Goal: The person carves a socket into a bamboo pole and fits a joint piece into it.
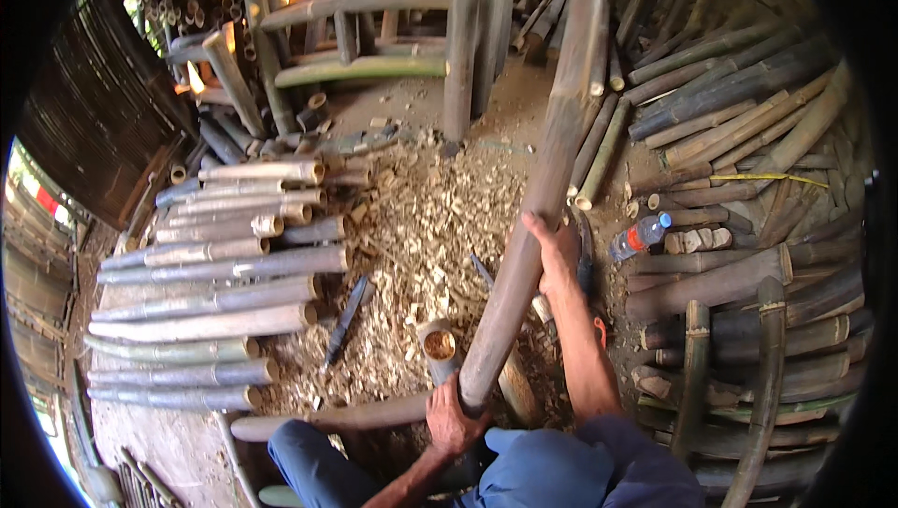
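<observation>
**Bamboo pole handling: hand positions**

Left hand (453, 417): fingers wrapped around the near, cut end of the long grey-brown bamboo pole (547, 171), clamped on it from below-left. Pole end sits just above this hand, close to the person's blue-trousered knees (524, 471).

Right hand (554, 248): closed over the same pole further up, palm on its right side, thumb across the top. Forearm runs back toward lower frame edge.

Pole pos.: slants from the left hand up and away past the right hand, far end reaching the top of the view.

Adjacent items:
- Short hollow bamboo stub (439, 347), open end up, just left of the left hand, w/ pale interior visible.
- Dark flat-bladed tool (347, 317) on wood chips (421, 218), further left of the left hand.
- Row of cut grey bamboo lengths (210, 302), well left of both hands.
- Clear plastic water bottle w/ blue cap (641, 236), right of the right hand, resting among dark stacked bamboo poles (739, 106).
- Bamboo frame structure (374, 31), well beyond the hands.
</observation>
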{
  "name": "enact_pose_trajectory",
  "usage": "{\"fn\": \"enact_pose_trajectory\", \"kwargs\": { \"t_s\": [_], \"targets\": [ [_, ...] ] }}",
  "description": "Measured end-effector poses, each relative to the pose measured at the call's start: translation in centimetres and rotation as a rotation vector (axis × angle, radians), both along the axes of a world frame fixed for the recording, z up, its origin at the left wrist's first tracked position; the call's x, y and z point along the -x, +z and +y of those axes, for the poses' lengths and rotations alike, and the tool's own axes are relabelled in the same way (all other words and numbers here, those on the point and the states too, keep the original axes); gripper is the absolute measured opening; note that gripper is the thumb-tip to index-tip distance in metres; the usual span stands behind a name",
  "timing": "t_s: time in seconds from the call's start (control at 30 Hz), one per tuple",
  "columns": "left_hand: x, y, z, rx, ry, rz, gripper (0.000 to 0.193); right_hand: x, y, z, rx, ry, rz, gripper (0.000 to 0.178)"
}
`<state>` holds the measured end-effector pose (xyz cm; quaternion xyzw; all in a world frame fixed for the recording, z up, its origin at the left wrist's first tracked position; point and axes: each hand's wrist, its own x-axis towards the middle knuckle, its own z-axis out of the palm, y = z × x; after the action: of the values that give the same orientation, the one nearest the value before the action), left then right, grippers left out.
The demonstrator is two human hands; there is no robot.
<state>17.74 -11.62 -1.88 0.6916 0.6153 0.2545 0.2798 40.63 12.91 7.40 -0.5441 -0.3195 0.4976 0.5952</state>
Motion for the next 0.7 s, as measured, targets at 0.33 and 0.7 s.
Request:
{"fn": "enact_pose_trajectory", "kwargs": {
  "t_s": [0.33, 0.7],
  "targets": [
    [5.8, 2.3, 14.9, -0.015, -0.227, -0.552, 0.139, 4.8, 8.3, -2.3, -0.485, 0.079, -0.131, 0.065],
    [2.5, 30.6, 19.7, -0.507, -0.315, -0.619, 0.102, 10.1, 8.1, -4.9, -0.757, 0.078, -0.228, 0.083]
  ]
}}
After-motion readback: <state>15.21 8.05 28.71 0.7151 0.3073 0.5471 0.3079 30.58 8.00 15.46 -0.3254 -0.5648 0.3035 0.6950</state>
